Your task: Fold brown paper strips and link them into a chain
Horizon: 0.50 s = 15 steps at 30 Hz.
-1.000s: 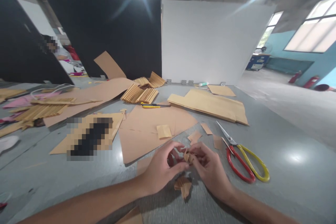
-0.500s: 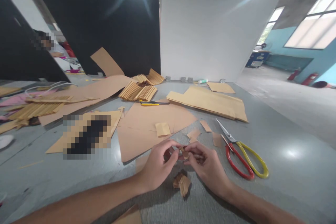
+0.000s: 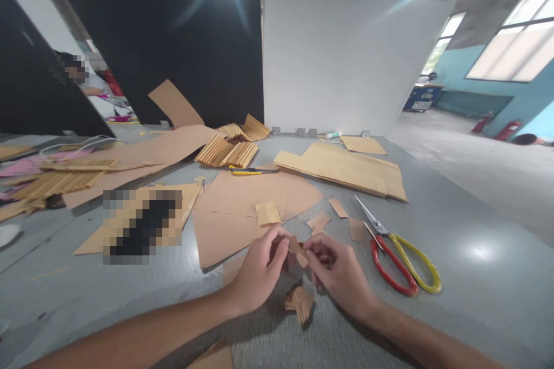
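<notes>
A small folded piece of brown paper [image 3: 298, 252] is held up between my hands, above the table's near middle. My right hand [image 3: 344, 274] pinches its right side between thumb and fingertips. At its left edge, my left hand [image 3: 259, 274] is closed, thumb and index finger together; its other fingers are partly hidden. Just below lies a small bundle of folded brown paper pieces [image 3: 300, 304]. Beyond my fingers are loose cut paper pieces [image 3: 319, 221]. To the right, scissors [image 3: 381, 230] with one red and one yellow handle lie with blades apart.
A large brown paper sheet [image 3: 216, 236] lies left of centre, with a yellow utility knife [image 3: 246, 171] at its far edge. Stacks of pleated paper [image 3: 227, 151] and a folded paper bundle [image 3: 346, 170] lie behind. Black [image 3: 194, 40] and white panels [image 3: 337, 57] stand at the back.
My fingertips have drawn slightly apart, the left hand moving a little left. The small paper piece between them now shows more openly and is turned more upright.
</notes>
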{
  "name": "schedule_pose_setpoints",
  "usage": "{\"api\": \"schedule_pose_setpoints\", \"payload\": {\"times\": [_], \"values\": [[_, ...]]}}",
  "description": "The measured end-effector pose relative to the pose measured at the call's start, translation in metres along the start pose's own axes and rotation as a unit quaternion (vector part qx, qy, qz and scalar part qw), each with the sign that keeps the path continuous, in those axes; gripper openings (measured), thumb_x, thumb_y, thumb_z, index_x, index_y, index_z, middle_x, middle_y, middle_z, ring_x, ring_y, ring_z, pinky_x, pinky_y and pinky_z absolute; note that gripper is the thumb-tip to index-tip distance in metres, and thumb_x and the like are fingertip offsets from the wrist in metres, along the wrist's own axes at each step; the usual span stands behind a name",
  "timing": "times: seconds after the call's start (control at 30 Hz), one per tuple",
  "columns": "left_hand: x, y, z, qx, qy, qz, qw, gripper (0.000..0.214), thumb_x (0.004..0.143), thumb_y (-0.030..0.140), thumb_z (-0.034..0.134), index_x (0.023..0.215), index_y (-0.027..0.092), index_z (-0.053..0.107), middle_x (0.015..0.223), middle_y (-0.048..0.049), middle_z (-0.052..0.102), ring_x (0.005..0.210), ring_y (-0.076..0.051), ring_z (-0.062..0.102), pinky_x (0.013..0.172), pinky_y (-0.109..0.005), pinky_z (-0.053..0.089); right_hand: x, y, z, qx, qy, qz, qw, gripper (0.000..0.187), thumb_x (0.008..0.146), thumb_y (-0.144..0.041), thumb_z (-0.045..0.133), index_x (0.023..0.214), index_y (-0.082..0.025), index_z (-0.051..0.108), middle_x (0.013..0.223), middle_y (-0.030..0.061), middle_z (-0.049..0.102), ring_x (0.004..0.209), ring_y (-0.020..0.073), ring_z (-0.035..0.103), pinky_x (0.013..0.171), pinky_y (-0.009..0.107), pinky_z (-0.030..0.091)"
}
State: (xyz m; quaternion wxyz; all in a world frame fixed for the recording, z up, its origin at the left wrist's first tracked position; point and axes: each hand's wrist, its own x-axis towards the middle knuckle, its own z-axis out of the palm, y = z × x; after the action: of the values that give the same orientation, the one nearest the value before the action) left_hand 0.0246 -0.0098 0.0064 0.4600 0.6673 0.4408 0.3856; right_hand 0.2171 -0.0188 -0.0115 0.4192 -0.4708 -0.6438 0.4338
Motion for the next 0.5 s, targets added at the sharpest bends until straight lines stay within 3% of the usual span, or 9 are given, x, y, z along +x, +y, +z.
{"api": "schedule_pose_setpoints", "payload": {"times": [0.17, 0.3, 0.37, 0.5], "values": [[0.0053, -0.0081, 0.0021, -0.08, -0.031, -0.026, 0.996, 0.03, 0.103, 0.048, 0.043, 0.1, 0.02, 0.054, 0.064, 0.0008, 0.063, 0.057, -0.016, 0.06, 0.055, -0.023, 0.045, 0.0003, -0.0017, -0.0001, 0.063, -0.059, 0.034, 0.996, 0.027, 0.097, -0.045, 0.058, 0.099, -0.018, 0.061, 0.054, -0.0064, 0.056, 0.041, 0.0107, 0.055, 0.042, 0.02, 0.046], [0.0098, -0.0102, 0.0016, -0.115, -0.02, -0.04, 0.992, 0.031, 0.099, 0.05, 0.05, 0.099, 0.019, 0.056, 0.062, 0.0026, 0.059, 0.052, -0.014, 0.058, 0.05, -0.022, 0.045, 0.0003, -0.0064, -0.0004, 0.075, -0.098, 0.028, 0.992, 0.031, 0.091, -0.044, 0.067, 0.105, -0.017, 0.064, 0.076, 0.0005, 0.067, 0.055, 0.0123, 0.061, 0.051, 0.024, 0.052], [0.0102, -0.0095, 0.0011, -0.115, -0.014, -0.044, 0.992, 0.03, 0.098, 0.049, 0.053, 0.098, 0.019, 0.057, 0.065, 0.0024, 0.059, 0.052, -0.014, 0.058, 0.049, -0.022, 0.045, -0.0002, -0.006, -0.0003, 0.04, -0.091, 0.006, 0.995, 0.032, 0.085, -0.039, 0.077, 0.106, -0.017, 0.067, 0.084, 0.0026, 0.07, 0.064, 0.0137, 0.063, 0.059, 0.026, 0.053], [0.0076, -0.009, 0.002, -0.098, -0.024, -0.034, 0.994, 0.031, 0.099, 0.049, 0.052, 0.094, 0.019, 0.056, 0.067, 0.0006, 0.061, 0.053, -0.014, 0.059, 0.05, -0.022, 0.045, -0.0018, -0.002, 0.0008, -0.027, -0.056, -0.026, 0.998, 0.028, 0.081, -0.031, 0.081, 0.104, -0.019, 0.071, 0.075, -0.0005, 0.069, 0.062, 0.0138, 0.061, 0.059, 0.025, 0.049]]}}
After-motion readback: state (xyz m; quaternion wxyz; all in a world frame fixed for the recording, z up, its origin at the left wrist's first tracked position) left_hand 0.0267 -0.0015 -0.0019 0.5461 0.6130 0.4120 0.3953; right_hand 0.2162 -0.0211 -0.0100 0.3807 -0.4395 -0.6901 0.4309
